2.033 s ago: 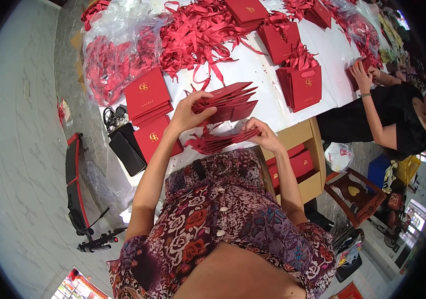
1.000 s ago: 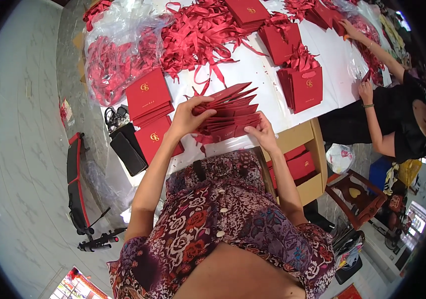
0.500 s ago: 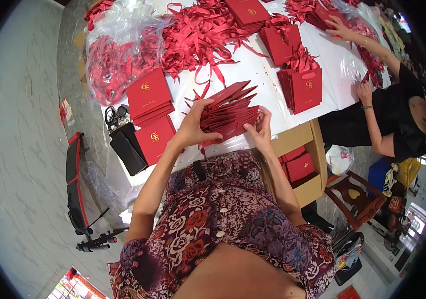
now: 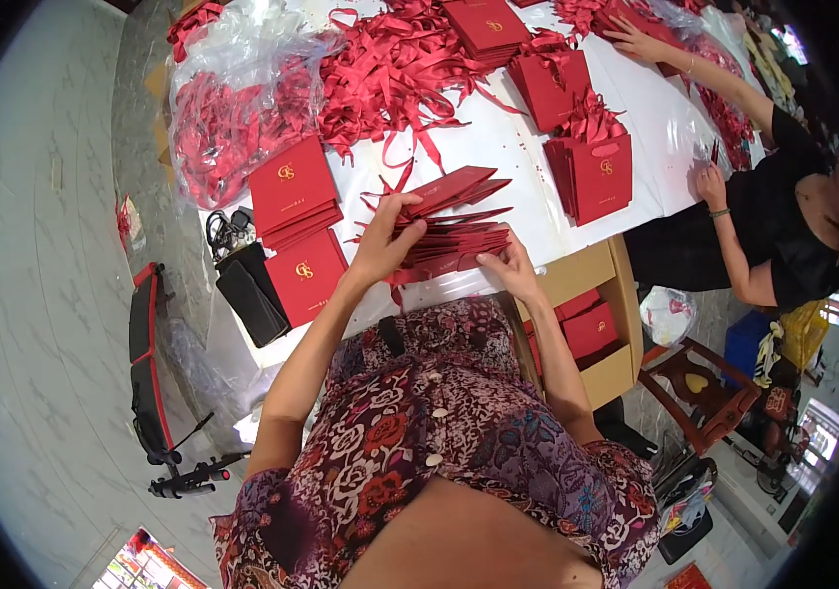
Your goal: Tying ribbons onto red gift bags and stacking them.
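Since two seconds ago the two halves of the fan of red bags (image 4: 454, 231) have come together: then the left hand held one bunch high and the right hand a second bunch lower, and now both hands close on a single stack lying on the worktop (image 4: 537, 162). The co-worker's far arm (image 4: 694, 69), which was tucked near the body before, now stretches out across the worktop to the ribbons at the far edge.

The left hand (image 4: 385, 245) is closed in a grip on the near-left end of the stack, thumb on top, fingers curled under the flat bags. The right hand (image 4: 510, 265) presses the near-right edge of the same stack, fingers bent against it; whether it pinches or only pushes cannot be told. The bags fan out away from both grips, their far corners splayed.

Just left of the left grip lie two piles of red bags (image 4: 294, 221) with a gold mark, and beyond them a black pouch (image 4: 247, 290). Ahead of the grips spreads a heap of red ribbons (image 4: 380, 69). To the right of the right grip stand finished bags (image 4: 596, 172), and below the worktop edge sits a cardboard box (image 4: 601, 329) holding more red bags.
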Demonstrator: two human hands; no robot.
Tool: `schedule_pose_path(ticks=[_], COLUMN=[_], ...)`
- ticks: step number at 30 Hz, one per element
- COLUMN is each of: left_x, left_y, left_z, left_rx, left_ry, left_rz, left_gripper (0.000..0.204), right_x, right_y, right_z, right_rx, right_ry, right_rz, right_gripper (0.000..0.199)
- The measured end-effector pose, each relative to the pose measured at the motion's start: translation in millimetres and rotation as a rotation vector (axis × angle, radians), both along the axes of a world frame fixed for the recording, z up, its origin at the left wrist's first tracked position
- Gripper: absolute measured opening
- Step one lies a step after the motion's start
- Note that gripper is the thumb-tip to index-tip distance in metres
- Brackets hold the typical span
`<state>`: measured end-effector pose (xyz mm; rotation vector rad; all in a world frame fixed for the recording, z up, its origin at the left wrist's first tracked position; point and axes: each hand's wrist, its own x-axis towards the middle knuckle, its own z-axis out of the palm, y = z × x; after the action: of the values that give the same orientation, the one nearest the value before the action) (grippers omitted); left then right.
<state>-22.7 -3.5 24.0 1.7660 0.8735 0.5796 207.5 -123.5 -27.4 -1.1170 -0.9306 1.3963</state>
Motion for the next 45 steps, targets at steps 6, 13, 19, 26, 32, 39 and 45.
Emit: schedule_pose_path(ticks=[6, 13, 19, 26, 32, 39, 45], left_x=[3.8, 2.8, 1.9, 2.9, 15.6, 13.2, 4.7], left_y=[5.0, 3.9, 6.1, 9.4, 24.2, 52.0, 60.4], left_z=[-9.8, -3.0, -1.0, 2.0, 21.4, 9.0, -0.8], left_rx=[-0.096, -0.028, 0.033, 0.069, 0.058, 0.343, 0.171], left_ry=[-0.033, 0.006, 0.044, 0.065, 0.246, 0.315, 0.185], left_rz=[0.105, 0.065, 0.028, 0.034, 0.086, 0.131, -0.102], left_gripper=[0.035, 0.035, 0.034, 0.036, 0.031, 0.027, 0.027], right_x=[7.3, -14.8, -23.6, -23.1, -5.1, 8.3, 10.9], right_y=[-3.1, -2.6, 4.5, 16.3, 20.9, 13.0, 32.3], right_z=[-2.7, -0.4, -15.0, -8.4, 0.5, 12.5, 5.3], right_rx=[0.036, -0.091, 0.100, 0.142, 0.005, -0.012, 0.021], right_ry=[-0.128, -0.058, -0.267, -0.166, -0.184, -0.031, -0.040], right_rz=[0.125, -0.003, -0.255, -0.324, -0.041, 0.086, -0.082], right_gripper=[0.029, 0.039, 0.048, 0.051, 0.040, 0.036, 0.035])
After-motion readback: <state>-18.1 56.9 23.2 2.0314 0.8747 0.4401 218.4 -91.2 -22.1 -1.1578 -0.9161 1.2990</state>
